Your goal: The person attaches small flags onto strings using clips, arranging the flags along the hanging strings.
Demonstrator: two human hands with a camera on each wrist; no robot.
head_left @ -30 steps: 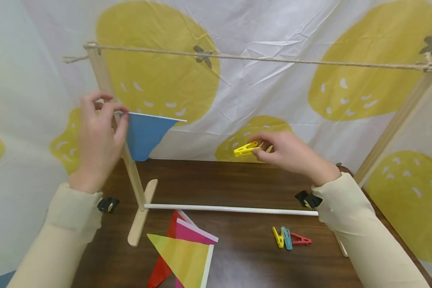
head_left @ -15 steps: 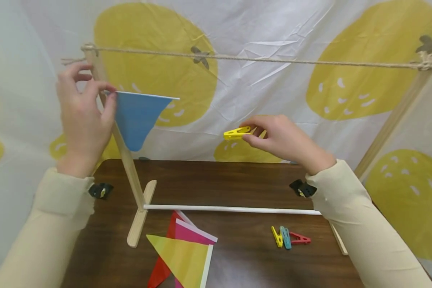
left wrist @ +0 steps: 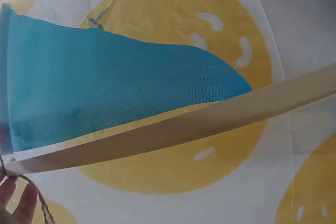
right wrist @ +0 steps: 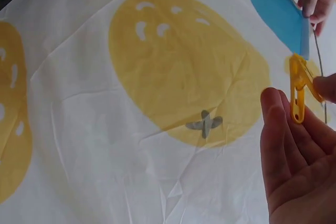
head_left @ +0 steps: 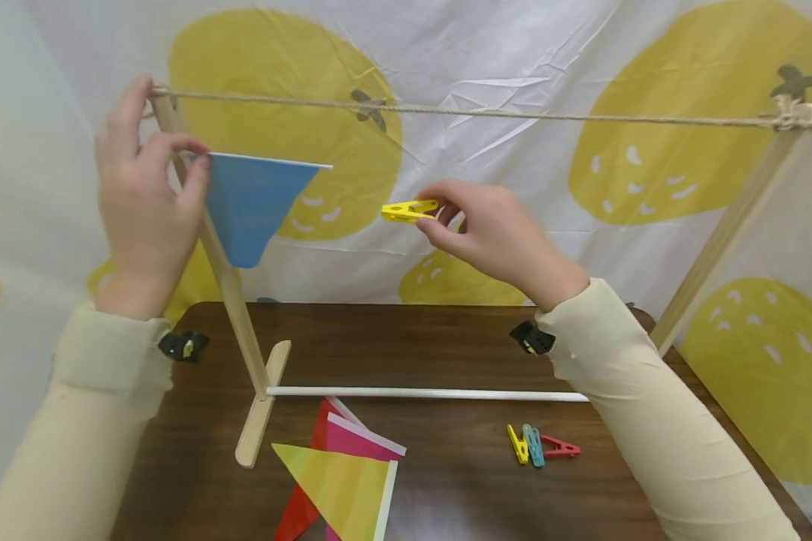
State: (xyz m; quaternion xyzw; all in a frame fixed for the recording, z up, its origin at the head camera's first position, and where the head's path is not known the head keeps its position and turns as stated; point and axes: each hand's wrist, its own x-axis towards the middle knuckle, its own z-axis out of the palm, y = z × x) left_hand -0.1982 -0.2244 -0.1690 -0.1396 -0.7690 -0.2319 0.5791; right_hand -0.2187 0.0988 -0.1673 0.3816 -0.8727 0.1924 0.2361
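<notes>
Left hand pinching blue flag by its corner just under rope for level hanging; right hand gripping yellow peg, jaws toward flag, mid-air above bench.

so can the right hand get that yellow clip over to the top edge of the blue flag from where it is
Probably yes. The right hand pinches the yellow clip just right of the blue flag, which the left hand holds up below the rope. Only open air lies between them.
</notes>
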